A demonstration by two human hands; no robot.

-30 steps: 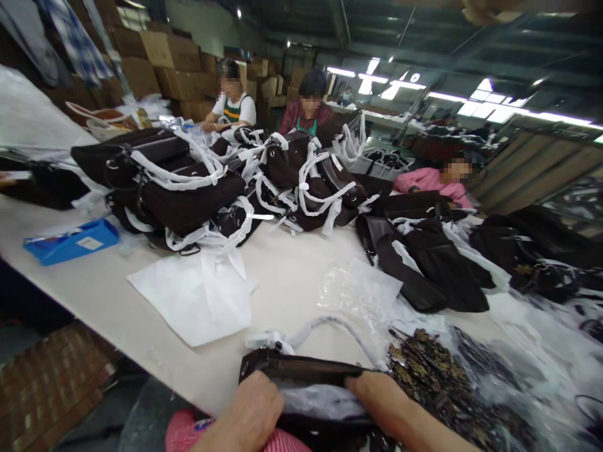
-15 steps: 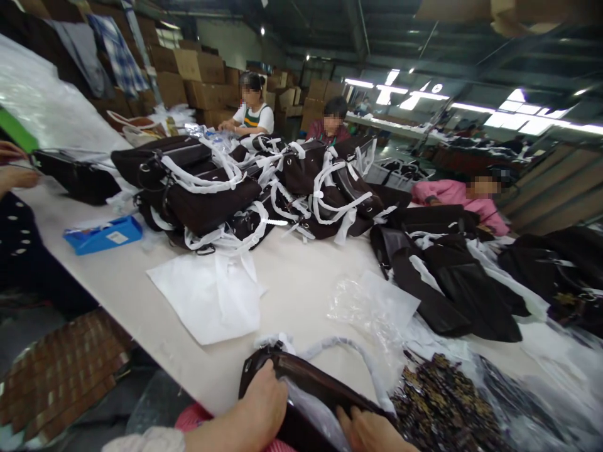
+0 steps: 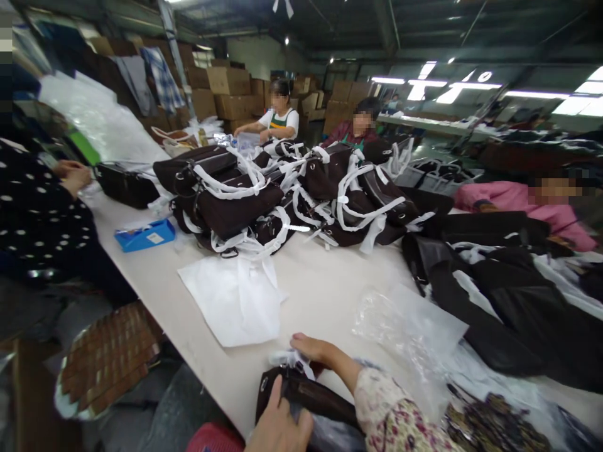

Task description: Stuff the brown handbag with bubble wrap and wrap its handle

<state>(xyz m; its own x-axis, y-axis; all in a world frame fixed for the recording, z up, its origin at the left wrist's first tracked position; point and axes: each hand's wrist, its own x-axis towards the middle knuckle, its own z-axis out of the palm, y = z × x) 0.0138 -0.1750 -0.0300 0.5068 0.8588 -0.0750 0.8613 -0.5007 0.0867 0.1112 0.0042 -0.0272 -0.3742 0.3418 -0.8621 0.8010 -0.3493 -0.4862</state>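
Note:
A dark brown handbag point(image 3: 325, 397) lies at the table's near edge, its top opening showing clear plastic inside. My left hand point(image 3: 280, 422) grips its near left part, the index finger stretched along the top edge by the zipper. My right hand point(image 3: 315, 349) reaches across to the bag's far left end, its fingers curled at the white-wrapped handle point(image 3: 291, 360). The fingertips there are partly hidden. A white sheet point(image 3: 235, 304) lies just beyond the bag, and clear plastic film point(image 3: 400, 320) is to its right.
Dark handbags with white-wrapped handles point(image 3: 240, 210) are heaped across the table's middle. More dark bags point(image 3: 509, 301) lie at right, near a pile of brown-gold pieces point(image 3: 490, 420). A blue box point(image 3: 145, 235) sits at left. Co-workers are around the table, one in polka dots point(image 3: 38, 194).
My right hand has left the bag's right side and moved to the handle at its far left end. My left hand stays on the bag. The view has turned left.

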